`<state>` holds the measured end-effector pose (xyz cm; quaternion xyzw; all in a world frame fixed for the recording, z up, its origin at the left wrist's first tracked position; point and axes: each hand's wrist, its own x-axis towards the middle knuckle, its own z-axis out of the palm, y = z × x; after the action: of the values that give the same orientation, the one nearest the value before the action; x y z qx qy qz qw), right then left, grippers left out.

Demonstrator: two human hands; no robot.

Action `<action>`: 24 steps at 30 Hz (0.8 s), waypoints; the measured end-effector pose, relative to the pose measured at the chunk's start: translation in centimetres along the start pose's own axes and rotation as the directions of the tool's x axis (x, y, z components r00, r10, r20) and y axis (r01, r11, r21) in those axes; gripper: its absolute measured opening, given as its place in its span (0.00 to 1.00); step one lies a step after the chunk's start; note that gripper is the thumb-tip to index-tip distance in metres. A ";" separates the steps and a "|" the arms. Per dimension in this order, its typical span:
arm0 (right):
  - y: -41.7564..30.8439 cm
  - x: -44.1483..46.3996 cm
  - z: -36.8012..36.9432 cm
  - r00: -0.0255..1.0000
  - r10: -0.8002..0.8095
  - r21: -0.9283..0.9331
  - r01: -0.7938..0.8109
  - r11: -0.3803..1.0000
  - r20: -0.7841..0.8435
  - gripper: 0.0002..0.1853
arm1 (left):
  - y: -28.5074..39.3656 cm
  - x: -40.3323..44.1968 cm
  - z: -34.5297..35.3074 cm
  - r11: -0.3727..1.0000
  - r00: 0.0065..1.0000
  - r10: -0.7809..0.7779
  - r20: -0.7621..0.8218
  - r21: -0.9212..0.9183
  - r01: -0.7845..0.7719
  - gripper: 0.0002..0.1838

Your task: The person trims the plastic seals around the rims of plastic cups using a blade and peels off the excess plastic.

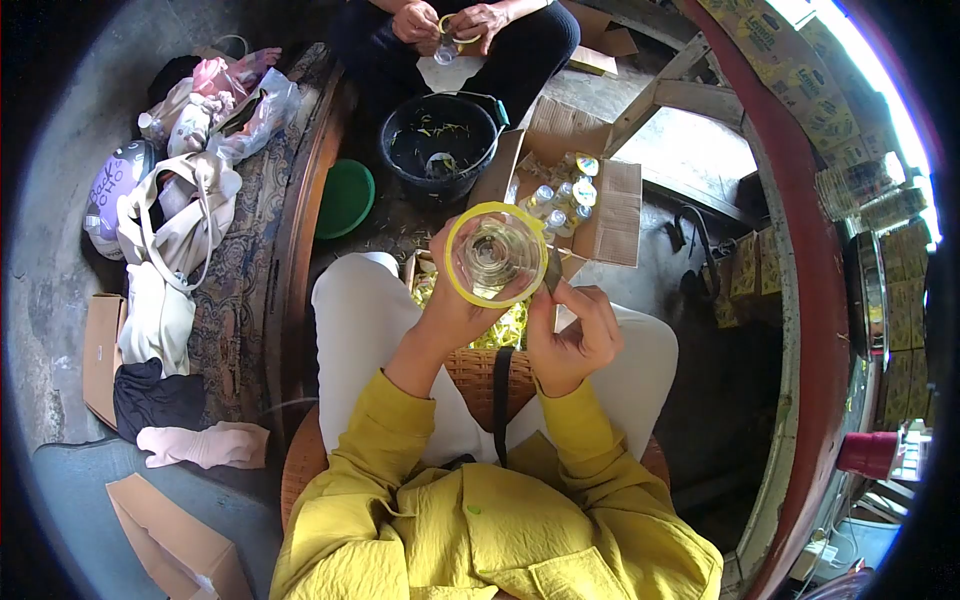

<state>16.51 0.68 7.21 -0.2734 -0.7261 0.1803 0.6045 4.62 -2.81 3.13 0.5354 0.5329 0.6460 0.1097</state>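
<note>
A clear plastic cup with a yellow rim [497,254] is held up in front of me, its round opening facing the camera. My left hand [450,300] is wrapped round its left and lower side. At the rim's right edge, my right hand [577,335] pinches a small grey flat blade [553,270], which appears to touch the rim. Much of the blade is hidden by the fingers. Below the cup, yellow strips [508,328] lie in a container between my legs, beside a woven brown surface [485,375].
Opposite sits a person whose hands [447,25] hold another clear, yellow-rimmed piece. A black bucket [395,165] with yellow scraps and a green round lid [345,200] are ahead. Clear containers [560,205] stand in an open cardboard box [615,225]. Bags [180,200] lie left.
</note>
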 end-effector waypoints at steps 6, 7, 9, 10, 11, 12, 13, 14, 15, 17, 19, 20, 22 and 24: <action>0.3 0.4 0.0 0.999 -0.012 -0.022 0.011 1.000 -0.049 0.12 | 0.9 0.3 1.0 0.994 0.995 0.100 -0.003 0.037 -0.100 0.37; 0.4 0.4 0.0 0.998 -0.021 -0.030 0.019 0.999 -0.052 0.12 | 0.9 0.2 0.9 0.993 0.996 0.091 0.015 0.070 -0.092 0.37; 0.5 0.5 0.0 0.998 -0.038 -0.045 0.035 0.998 -0.059 0.12 | 0.7 0.0 0.8 0.988 0.996 0.071 0.051 0.136 -0.078 0.38; 0.5 0.5 -0.1 0.998 -0.030 -0.047 0.028 0.999 -0.059 0.12 | 0.6 -0.1 0.8 0.987 0.996 0.065 0.061 0.140 -0.073 0.39; 0.6 0.4 0.0 0.998 -0.023 -0.049 0.020 0.999 -0.060 0.12 | 0.5 -0.2 0.8 0.987 0.996 0.058 0.070 0.145 -0.068 0.40; 0.6 0.4 0.0 0.998 -0.016 -0.051 0.013 0.999 -0.060 0.12 | 0.5 -0.2 0.8 0.987 0.996 0.052 0.079 0.150 -0.063 0.40; 0.6 0.4 0.0 0.998 -0.025 -0.065 0.021 0.998 -0.058 0.12 | 0.5 -0.3 0.9 0.990 0.996 0.043 0.078 0.134 -0.053 0.41; 0.6 0.6 -0.1 0.998 -0.035 -0.079 0.030 0.996 -0.057 0.12 | 0.5 -0.3 0.9 0.992 0.996 0.034 0.077 0.118 -0.043 0.41; 0.6 0.7 -0.1 0.997 -0.044 -0.093 0.039 0.995 -0.055 0.12 | 0.5 -0.4 1.0 0.994 0.997 0.026 0.076 0.101 -0.034 0.41; 0.7 1.1 -0.1 0.999 -0.024 -0.097 0.020 0.995 -0.046 0.12 | 0.4 -0.5 1.0 0.993 0.994 0.014 0.108 0.119 -0.027 0.42; 0.8 1.2 -0.2 0.999 0.005 -0.094 -0.009 0.996 -0.039 0.12 | 0.3 -0.6 1.2 0.999 0.991 -0.028 0.129 0.041 0.022 0.41; 0.9 1.3 -0.2 0.999 0.025 -0.088 -0.028 0.996 -0.038 0.11 | 0.2 -0.5 1.4 0.997 0.989 -0.061 0.137 -0.044 0.068 0.40; 0.9 1.3 -0.3 0.997 0.070 -0.065 -0.072 0.995 -0.031 0.11 | 0.4 -0.3 1.7 0.975 0.984 -0.115 0.134 -0.172 0.137 0.37; 0.8 1.4 -0.5 0.993 0.121 -0.032 -0.122 0.992 -0.016 0.11 | 0.8 -0.1 1.9 0.948 0.981 -0.159 0.109 -0.261 0.182 0.33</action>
<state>17.01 2.09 7.94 -0.3281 -0.7068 0.2029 0.5929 6.58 -2.16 3.46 0.4947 0.4791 0.6769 0.2600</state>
